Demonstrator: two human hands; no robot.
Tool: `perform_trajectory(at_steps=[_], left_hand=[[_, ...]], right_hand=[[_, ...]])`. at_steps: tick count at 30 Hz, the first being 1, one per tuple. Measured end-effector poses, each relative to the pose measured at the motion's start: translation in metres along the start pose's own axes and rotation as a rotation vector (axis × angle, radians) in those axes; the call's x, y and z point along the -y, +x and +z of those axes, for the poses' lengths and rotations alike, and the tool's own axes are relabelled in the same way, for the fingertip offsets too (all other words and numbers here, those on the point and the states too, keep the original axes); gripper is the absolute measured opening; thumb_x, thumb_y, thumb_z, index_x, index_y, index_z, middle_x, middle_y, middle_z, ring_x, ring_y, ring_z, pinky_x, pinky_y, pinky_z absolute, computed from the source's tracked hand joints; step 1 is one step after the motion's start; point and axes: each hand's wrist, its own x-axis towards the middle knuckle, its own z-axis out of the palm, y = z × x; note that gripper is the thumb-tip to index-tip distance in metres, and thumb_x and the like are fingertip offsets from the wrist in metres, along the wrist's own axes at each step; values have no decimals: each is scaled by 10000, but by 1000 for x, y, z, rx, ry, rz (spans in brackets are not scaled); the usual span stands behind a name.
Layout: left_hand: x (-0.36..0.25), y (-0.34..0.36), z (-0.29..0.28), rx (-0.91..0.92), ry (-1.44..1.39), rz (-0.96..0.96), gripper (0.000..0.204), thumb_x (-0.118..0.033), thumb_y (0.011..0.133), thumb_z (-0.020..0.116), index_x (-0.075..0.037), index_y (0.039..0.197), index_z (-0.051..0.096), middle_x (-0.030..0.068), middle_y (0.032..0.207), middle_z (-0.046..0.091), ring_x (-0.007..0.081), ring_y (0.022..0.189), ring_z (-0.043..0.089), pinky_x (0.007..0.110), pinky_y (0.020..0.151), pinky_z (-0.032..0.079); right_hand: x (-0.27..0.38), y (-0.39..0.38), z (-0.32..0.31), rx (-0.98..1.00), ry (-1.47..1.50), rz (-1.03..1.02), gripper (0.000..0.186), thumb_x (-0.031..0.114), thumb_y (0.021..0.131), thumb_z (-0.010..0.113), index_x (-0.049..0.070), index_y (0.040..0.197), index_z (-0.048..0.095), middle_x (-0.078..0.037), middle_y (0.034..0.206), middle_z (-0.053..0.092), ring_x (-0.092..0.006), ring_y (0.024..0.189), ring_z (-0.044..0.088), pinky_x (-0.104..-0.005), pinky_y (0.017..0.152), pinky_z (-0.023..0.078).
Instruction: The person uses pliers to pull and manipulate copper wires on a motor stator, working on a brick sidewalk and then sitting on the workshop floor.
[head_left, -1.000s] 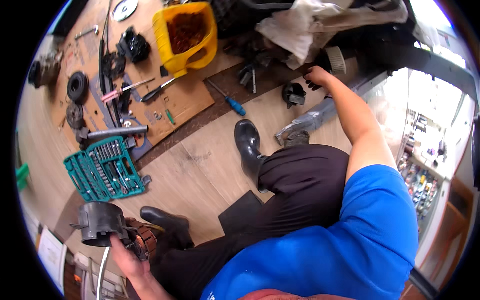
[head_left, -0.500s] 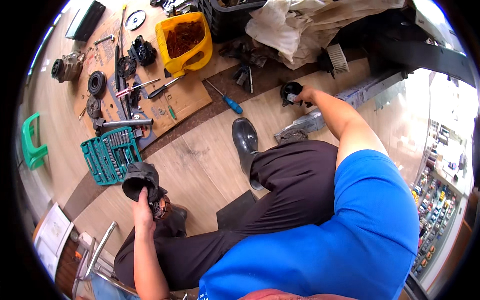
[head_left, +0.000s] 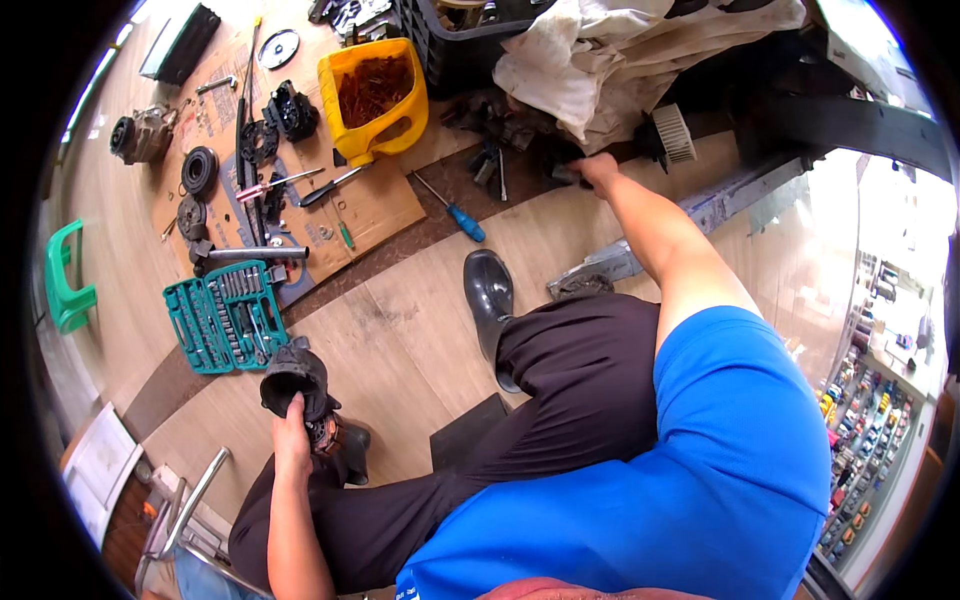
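My left hand (head_left: 292, 440) is closed round a black cup-shaped housing (head_left: 296, 378), its hollow mouth toward me. Reddish-brown windings (head_left: 325, 434) show below it, as on a motor. At arm's length, my right hand (head_left: 597, 172) grips a small black round part (head_left: 558, 166), mostly lost against the dark pile behind it. Beside that part are dark greasy parts (head_left: 495, 118) and a white cloth (head_left: 560, 70). A teal socket set (head_left: 228, 318) lies open just beyond the housing.
Cardboard (head_left: 375, 215) bears screwdrivers, a metal tube (head_left: 258, 253) and a cut yellow jug (head_left: 405, 133) of brown liquid. A blue-handled screwdriver (head_left: 466, 224) lies on the floor. A white-finned blower wheel (head_left: 672, 135) and metal beam (head_left: 690, 220) stand right; a green stool (head_left: 70, 275) stands left.
My right hand has moved away and slightly left with the black round part, from the bare floor to the dark pile. My left hand has shifted slightly nearer with the housing.
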Motion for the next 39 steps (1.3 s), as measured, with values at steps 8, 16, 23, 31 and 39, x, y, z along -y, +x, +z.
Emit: perform_trajectory(at_steps=[8,16,23,31,39], left_hand=[[7,2,-9,10,86,-10,402,-350,952,563,34,1040,642,92,819,692,175,660,669,315,609,525],[11,1,13,47,479,92,425,-331,941,554,76,981,668,108,833,706,176,707,665,330,657,510],[21,15,32,6,616,128,713,-519,895,581,192,905,626,331,834,662,361,847,681,456,766,490],[-13,-18,40,247,410,174,477,-402,960,604,67,928,688,95,832,698,131,770,626,290,729,497],[15,-24,0,165,397,177,340,-272,976,579,50,913,669,63,810,677,105,739,599,270,698,477]], right_hand=[[-14,-19,-5,-152,-419,-23,549,483,889,601,-29,1070,684,-178,1013,701,-361,849,688,-470,710,554],[103,-344,159,1442,-441,-498,891,562,827,709,-62,1393,418,-243,1282,580,-297,1005,655,-390,842,557],[102,-395,190,1140,-336,-569,573,337,747,760,-76,1100,579,-237,954,685,-329,858,696,-385,762,572],[76,-267,137,963,-259,57,173,167,820,702,0,857,675,-97,776,676,-194,585,647,-351,549,573],[25,-82,-5,155,198,190,76,91,864,636,31,909,645,-95,828,673,-217,650,652,-374,515,558]])
